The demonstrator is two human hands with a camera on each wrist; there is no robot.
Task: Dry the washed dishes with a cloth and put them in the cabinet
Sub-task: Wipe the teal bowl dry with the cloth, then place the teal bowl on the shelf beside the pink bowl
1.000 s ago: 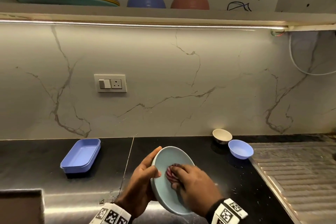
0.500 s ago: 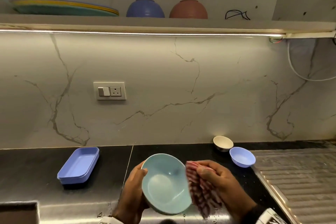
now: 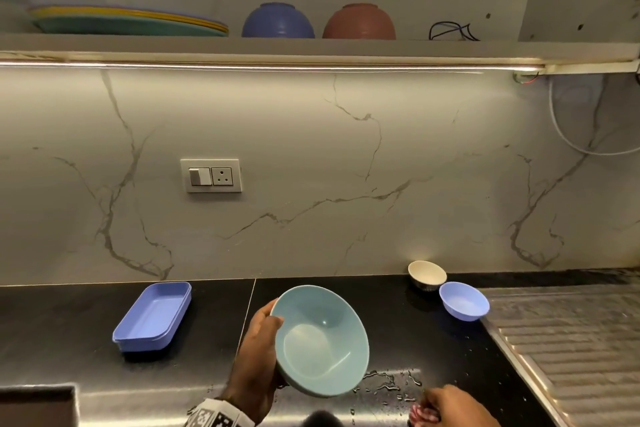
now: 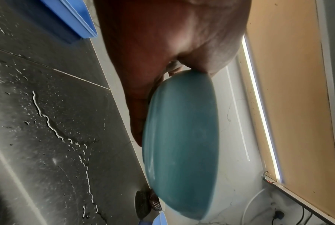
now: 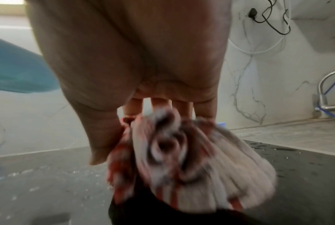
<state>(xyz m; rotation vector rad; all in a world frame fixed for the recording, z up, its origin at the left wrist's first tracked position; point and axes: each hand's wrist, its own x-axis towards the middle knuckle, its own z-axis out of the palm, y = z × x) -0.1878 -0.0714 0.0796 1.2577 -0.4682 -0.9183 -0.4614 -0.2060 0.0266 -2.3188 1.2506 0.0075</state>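
Observation:
My left hand (image 3: 258, 354) grips a teal bowl (image 3: 320, 340) by its left rim, thumb on the inside edge, and holds it tilted above the black counter. In the left wrist view the same teal bowl (image 4: 179, 144) shows its outside, with my fingers (image 4: 141, 106) behind it. My right hand (image 3: 453, 407) sits low at the bottom right, apart from the bowl, holding a bunched red-and-white striped cloth (image 3: 424, 414). The right wrist view shows the cloth (image 5: 184, 164) crumpled under my fingers (image 5: 161, 105). The open cabinet shelf (image 3: 277, 45) runs overhead.
A blue rectangular tray (image 3: 154, 315) lies on the counter (image 3: 52, 322) to the left. A small cream bowl (image 3: 426, 274) and a small blue bowl (image 3: 464, 300) stand right, beside the ribbed steel drainboard (image 3: 571, 340). Stacked plates (image 3: 128, 21), a blue bowl (image 3: 277, 21) and a brown bowl (image 3: 359, 22) sit on the shelf. Water drops (image 3: 388, 385) lie near me.
My right hand took the cloth out of the teal bowl and dropped down to the right. My left hand raised the bowl slightly, and the view tilted upward.

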